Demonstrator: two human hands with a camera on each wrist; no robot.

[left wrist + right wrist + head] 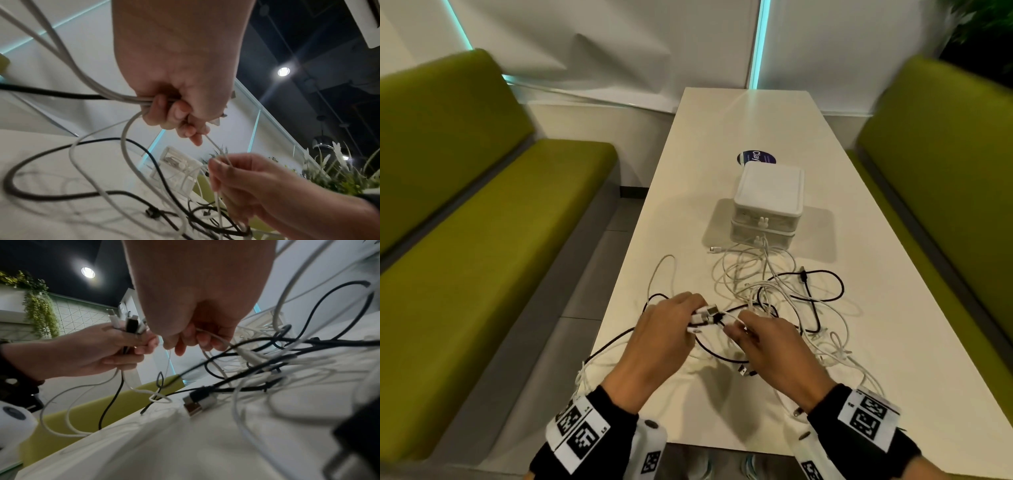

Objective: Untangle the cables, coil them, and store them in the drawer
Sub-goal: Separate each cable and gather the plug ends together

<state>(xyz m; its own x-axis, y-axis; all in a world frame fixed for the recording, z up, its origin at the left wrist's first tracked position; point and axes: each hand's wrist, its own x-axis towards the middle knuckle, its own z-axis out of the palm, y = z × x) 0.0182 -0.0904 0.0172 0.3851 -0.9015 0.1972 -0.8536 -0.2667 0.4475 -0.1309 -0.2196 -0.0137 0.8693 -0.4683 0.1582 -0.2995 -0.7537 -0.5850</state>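
**Both hands on the cable tangle at the near end of the table**

The left hand (661, 337) is curled tightly around a bundle of cable ends (703, 317), several white plugs and one black, which stick out past its fingers (141, 344). From the left wrist view, white and black cords run out of the closed fist to the left and hang in loops toward the table.

The right hand (767, 346) sits just right of the left, almost touching it. Its thumb and fingertips (216, 164) pinch a single thin white cable (213, 145), which runs straight across the short gap into the left hand's grip. The remaining fingers are loosely bent.

The tangle of cables (784, 291), white cords crossed by black ones, sprawls over the white table (722, 144) beyond and to the right of the hands, with loops also trailing off the near left edge. A loose USB plug (195, 402) lies on the tabletop under the right hand.

The drawer unit (768, 202), a small white two-tier box, stands farther along the table, just beyond the tangle; both drawers look closed. A dark round sticker (756, 158) shows behind it. Green benches (482, 212) flank the table on either side.
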